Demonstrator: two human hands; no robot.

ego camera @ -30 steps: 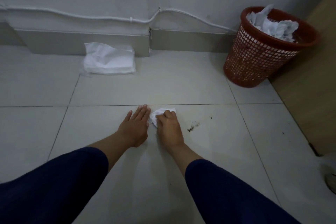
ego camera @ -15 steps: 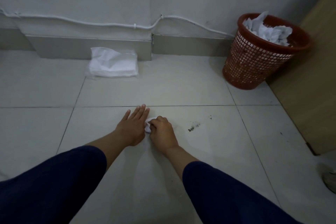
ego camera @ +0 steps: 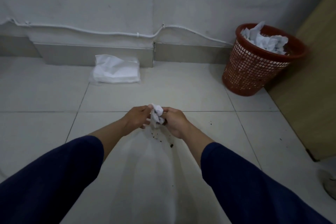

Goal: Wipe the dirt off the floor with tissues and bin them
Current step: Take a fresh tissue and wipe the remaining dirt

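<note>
Both hands are raised off the floor and pinch one crumpled white tissue [ego camera: 156, 114] with dark smudges on it. My left hand [ego camera: 135, 119] grips its left side and my right hand [ego camera: 174, 122] grips its right side. Dark crumbs of dirt [ego camera: 160, 137] lie on the pale floor tile just below the hands, and a few more specks [ego camera: 211, 123] sit to the right. A red mesh bin [ego camera: 254, 71] stuffed with used tissues [ego camera: 263, 39] stands at the far right against the wall.
A flat pack of white tissues [ego camera: 116, 72] lies by the skirting board at the back left. A wooden panel [ego camera: 312, 82] rises right of the bin. A white cable [ego camera: 109, 32] runs along the wall. A shoe [ego camera: 330, 182] shows at the right edge.
Both hands have lifted off the floor, from pressing the tissue flat to holding it bunched between them. Dirt crumbs now show on the tile below the hands. The camera tilted up.
</note>
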